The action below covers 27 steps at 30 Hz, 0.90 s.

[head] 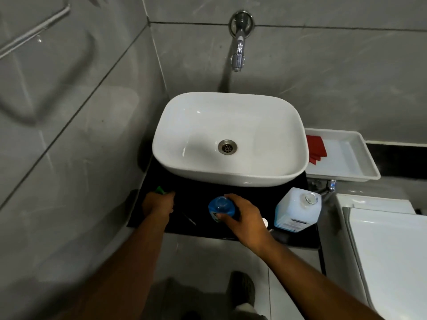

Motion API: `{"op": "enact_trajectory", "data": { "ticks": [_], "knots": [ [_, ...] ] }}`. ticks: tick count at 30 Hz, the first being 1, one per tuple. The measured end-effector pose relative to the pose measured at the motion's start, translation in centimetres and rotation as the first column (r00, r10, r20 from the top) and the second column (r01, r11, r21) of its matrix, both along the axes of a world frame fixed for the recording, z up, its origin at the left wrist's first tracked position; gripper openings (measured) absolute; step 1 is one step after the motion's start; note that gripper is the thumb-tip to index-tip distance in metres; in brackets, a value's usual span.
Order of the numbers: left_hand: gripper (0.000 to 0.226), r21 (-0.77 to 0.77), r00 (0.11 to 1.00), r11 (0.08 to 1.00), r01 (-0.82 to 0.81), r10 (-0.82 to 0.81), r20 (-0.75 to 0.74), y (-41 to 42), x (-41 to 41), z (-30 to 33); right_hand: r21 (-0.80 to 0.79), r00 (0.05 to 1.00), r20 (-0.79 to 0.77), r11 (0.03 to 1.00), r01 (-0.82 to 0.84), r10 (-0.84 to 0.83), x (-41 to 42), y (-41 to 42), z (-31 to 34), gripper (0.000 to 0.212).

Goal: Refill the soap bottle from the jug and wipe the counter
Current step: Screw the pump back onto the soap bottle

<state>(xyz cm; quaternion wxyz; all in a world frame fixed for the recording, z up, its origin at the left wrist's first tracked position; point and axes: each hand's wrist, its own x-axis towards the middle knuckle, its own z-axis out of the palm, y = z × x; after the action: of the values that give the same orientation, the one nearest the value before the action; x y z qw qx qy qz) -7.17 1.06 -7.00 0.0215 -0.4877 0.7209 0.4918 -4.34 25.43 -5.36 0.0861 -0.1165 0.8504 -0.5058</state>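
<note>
Refill stage, pour not begun. Right hand (245,218) grips the bottle (220,207) upright on the counter (196,192) before the basin (231,139); neck open, long axis pointing straight up. Left hand (159,203) clutches a green object (160,190) (pump or cloth, unclear). Jug (298,210) stands uncapped, just right. Next, probably: free a hand, lift jug, tilt its mouth over the neck.

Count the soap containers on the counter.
2. A blue bottle in front of the sink, held by the right hand, and a clear jug at the counter's right end.
</note>
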Motion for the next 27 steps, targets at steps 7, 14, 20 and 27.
{"op": "enact_trajectory", "data": {
  "ticks": [7, 14, 20, 27],
  "knots": [
    [0.019, 0.327, 0.965, 0.943, -0.062, 0.14, -0.222, 1.7, 2.2, 4.0, -0.032, 1.0, 0.006, 0.999, 0.0, 0.001, -0.1, 0.0, 0.0, 0.042],
    [0.018, 0.224, 0.842, 0.972, 0.077, 0.056, -0.536, 4.5, 1.7, 11.4, -0.015, 1.0, -0.011, 1.0, -0.005, 0.005, -0.2, -0.1, 0.0, 0.042],
    [0.023, 0.017, 0.785, 0.987, 0.163, -0.119, -0.608, 6.6, 1.5, 13.0, -0.005, 0.999, -0.053, 1.0, -0.008, 0.008, -0.3, -0.1, 0.7, 0.035],
    [0.021, -0.244, 0.678, 0.921, 0.304, -0.389, -0.624, 8.0, 3.4, 11.8, 0.041, 1.0, -0.029, 0.999, -0.002, 0.003, -0.4, 0.0, 0.0, 0.046]
  ]
}}
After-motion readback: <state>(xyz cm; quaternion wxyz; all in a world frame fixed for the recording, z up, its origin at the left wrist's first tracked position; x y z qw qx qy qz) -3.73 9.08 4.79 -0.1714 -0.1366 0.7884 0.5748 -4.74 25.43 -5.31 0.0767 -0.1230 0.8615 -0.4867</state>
